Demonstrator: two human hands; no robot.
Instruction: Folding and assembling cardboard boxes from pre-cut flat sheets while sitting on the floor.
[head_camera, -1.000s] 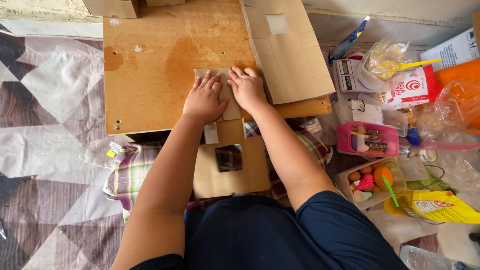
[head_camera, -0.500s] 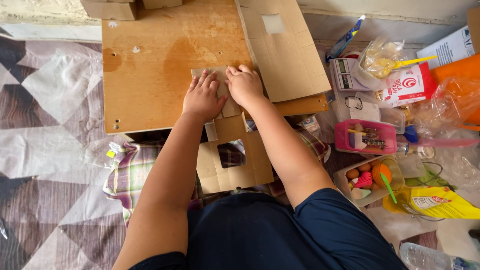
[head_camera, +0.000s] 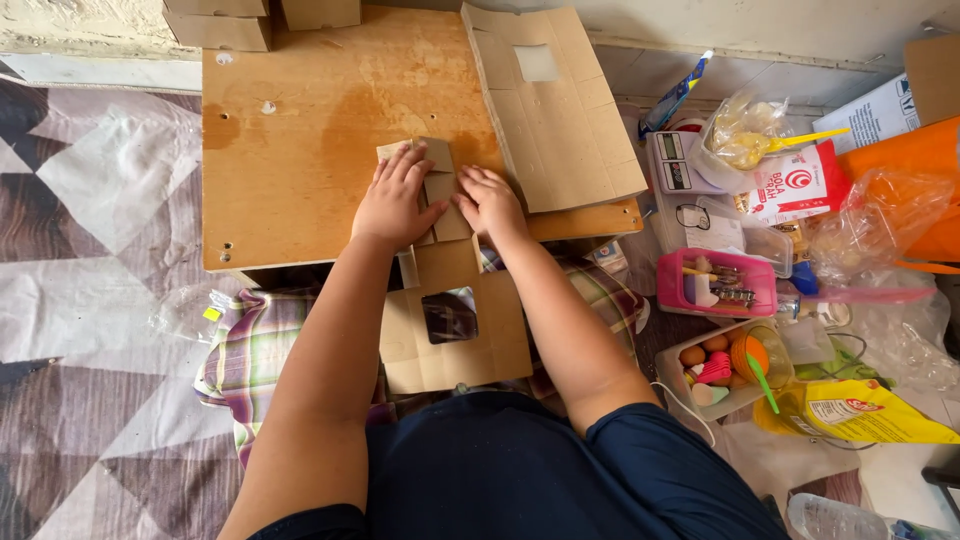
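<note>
Both my hands press flat on a brown cardboard box blank (head_camera: 440, 185) lying at the near edge of a low wooden board (head_camera: 300, 130). My left hand (head_camera: 392, 200) covers its left flaps, fingers spread. My right hand (head_camera: 490, 203) rests on its right side, fingers together. The blank's lower panel (head_camera: 450, 345), with a square window cut in it, hangs over the board's edge toward my lap. Neither hand grips anything; they only push down.
A larger flat cardboard sheet (head_camera: 555, 110) lies on the board's right side. At right are a pink tray (head_camera: 715, 285), a small scale (head_camera: 680, 160), plastic bags, a white tub of small items (head_camera: 725, 370) and a yellow packet (head_camera: 860, 410). Cardboard boxes (head_camera: 260, 20) stand at the back. Patterned rug at left.
Both hands have stayed on the folded cardboard, shifting slightly nearer the board's edge as the windowed panel dropped lower over it.
</note>
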